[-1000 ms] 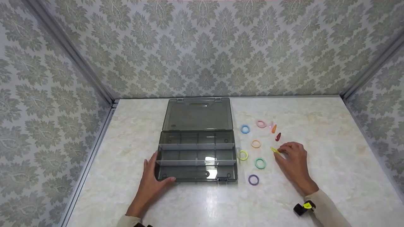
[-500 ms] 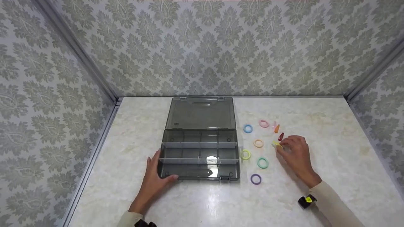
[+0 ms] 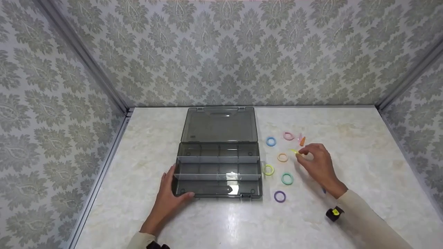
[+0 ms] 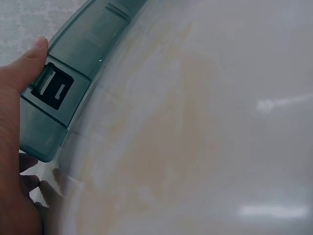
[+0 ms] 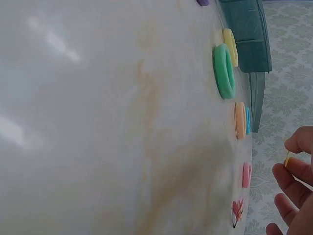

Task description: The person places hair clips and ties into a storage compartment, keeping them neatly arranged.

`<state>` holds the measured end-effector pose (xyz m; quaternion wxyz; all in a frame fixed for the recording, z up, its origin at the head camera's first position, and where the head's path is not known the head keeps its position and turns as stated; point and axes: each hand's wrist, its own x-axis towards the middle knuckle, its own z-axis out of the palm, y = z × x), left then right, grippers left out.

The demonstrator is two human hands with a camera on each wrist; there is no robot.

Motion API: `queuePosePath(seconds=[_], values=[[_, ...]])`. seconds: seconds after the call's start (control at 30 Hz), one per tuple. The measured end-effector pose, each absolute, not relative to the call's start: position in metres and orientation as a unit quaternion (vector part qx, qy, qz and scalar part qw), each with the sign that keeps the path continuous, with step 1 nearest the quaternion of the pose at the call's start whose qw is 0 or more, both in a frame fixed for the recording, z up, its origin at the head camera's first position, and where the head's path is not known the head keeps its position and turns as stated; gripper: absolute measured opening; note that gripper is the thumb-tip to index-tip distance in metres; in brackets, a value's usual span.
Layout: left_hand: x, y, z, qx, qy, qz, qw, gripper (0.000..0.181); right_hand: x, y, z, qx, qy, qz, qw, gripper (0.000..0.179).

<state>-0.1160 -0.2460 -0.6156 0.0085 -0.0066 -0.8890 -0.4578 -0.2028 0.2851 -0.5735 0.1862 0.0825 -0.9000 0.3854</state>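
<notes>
In the lower left of the head view, the left hand (image 3: 168,199) grips the near left corner of a grey box (image 3: 198,169), thumb along the front edge and the other fingers against its side; the left wrist view, at its left edge, adds a dark slot (image 4: 55,87) in the front wall close to the thumb, a face the head view barely catches. The box stands mid-frame on the desk (image 3: 155,128), its lid (image 3: 219,128) folded back, and only the head view looks down on the pale divider (image 3: 218,159) strips inside. Right of centre, the right hand (image 3: 318,164) pinches a yellow clip (image 3: 294,151), which sticks out there as a bright sliver; the right wrist view, at its right edge, gives just a yellow bit between the fingertips. To the right of the box, the head view spreads out a blue ring (image 3: 267,141), pink ring (image 3: 288,139), orange ring (image 3: 282,161), yellow ring (image 3: 273,170), green ring (image 3: 287,184) and purple ring (image 3: 280,201), with an orange clip (image 3: 302,141) and a pink clip (image 3: 300,137) just above the hand. The right wrist view sees the rings nearly edge-on, the purple one cut by the top of the frame, and reddish streaks at lower right too small to tell apart.
</notes>
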Motion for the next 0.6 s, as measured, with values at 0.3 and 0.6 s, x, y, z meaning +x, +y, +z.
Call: queuePosePath(seconds=[0.3,0.6], values=[[-0.116,-0.246,-0.614,-0.003,-0.89,-0.456,0.003,0.119,-0.213,0.259,-0.566,0.132,-0.897,0.38,0.181,0.008],[-0.115,-0.247,-0.616,-0.013,-0.888,-0.459,0.012,0.116,-0.218,0.23,-0.559,0.172,-0.899,0.368,0.166,0.008]])
